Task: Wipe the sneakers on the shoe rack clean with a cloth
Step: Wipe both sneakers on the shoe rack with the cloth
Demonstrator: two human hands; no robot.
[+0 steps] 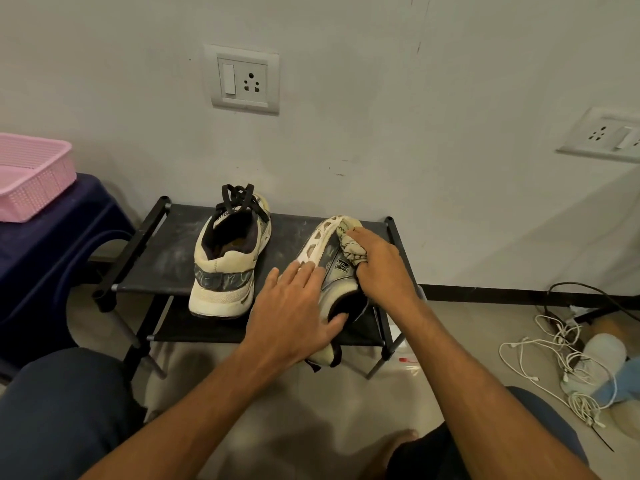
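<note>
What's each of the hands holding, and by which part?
Right hand grips the cloth, bunched in its fist, against the tipped sneaker. Left hand holds nothing: straight fingers press that sneaker's sole edge, thumb by the collar.

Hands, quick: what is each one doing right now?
Left hand: open, resting flat on the tipped sneaker.
Right hand: closed on the cloth, against that sneaker.

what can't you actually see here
In the head view:
The cloth is mostly bunched inside the right hand.
The tipped sneaker is partly covered by the left hand and right hand.
The toe of the upright sneaker hides behind its own laces.
The pink basket is cut off by the left edge.
</note>
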